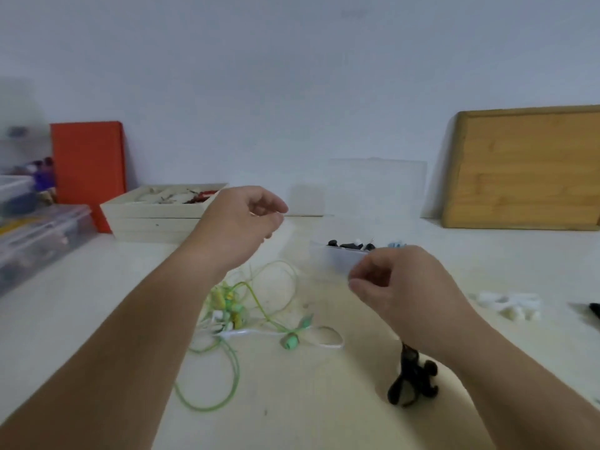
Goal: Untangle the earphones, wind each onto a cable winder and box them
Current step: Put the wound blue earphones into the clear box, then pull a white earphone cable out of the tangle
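A tangle of green and white earphones (232, 311) lies on the pale table, with a mint earbud (290, 341) at its right edge. My left hand (242, 219) hovers above the tangle with fingers curled and thumb near the fingertips. Thin pale green cable strands (259, 271) rise from the tangle toward it. My right hand (399, 287) is raised further right, thumb and forefinger pinched together as if on a fine cable that barely shows. A black winder-like piece (412, 378) lies under my right wrist. White cable winders (509, 303) lie at the right. A clear box (337, 258) holds black items.
A clear lid (376, 186) and a wooden board (526, 167) lean on the back wall. At the back left stand a shallow wooden tray (156, 219), a red book (87, 170) and clear plastic bins (39, 235). A black object (594, 308) shows at the right edge.
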The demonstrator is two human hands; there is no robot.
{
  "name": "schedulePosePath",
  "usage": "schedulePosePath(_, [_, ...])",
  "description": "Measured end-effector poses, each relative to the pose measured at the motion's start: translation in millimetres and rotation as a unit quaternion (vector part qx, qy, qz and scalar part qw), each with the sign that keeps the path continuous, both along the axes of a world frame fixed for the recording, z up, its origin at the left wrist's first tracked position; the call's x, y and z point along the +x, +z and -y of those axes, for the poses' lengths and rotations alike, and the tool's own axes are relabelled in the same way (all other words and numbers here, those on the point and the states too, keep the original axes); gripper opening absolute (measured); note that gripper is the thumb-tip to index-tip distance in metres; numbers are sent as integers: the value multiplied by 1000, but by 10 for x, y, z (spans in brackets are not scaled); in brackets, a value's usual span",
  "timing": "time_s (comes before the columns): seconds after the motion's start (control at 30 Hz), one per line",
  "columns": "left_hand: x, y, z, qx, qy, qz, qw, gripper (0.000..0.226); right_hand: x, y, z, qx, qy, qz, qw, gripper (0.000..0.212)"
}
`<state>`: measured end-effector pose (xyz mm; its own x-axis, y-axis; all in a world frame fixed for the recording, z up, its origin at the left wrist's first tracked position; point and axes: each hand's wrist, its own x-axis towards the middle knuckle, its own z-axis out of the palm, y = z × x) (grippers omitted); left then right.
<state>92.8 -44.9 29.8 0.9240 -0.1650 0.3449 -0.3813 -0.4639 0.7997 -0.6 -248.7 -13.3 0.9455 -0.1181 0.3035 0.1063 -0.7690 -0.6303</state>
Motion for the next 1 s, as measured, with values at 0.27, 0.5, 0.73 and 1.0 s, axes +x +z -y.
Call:
schedulePosePath(0.27, [-246, -333, -158, 87, -149, -65, 983, 12, -54, -192, -369, -189, 94, -95, 973, 15])
schedulePosePath(0.5, [-292, -443, -126, 276, -131, -38, 951, 21, -54, 46, -152, 289, 99, -9, 952, 27])
schedulePosePath(0.73, [-156, -479, -376, 360, -38, -61, 930, 19, 81, 233, 430, 656, 161, 78, 733, 15])
schedulePosePath(1.0, [-107, -457, -492, 379, 61, -95, 918, 22, 82, 210, 956, 548, -113, 94, 823, 31])
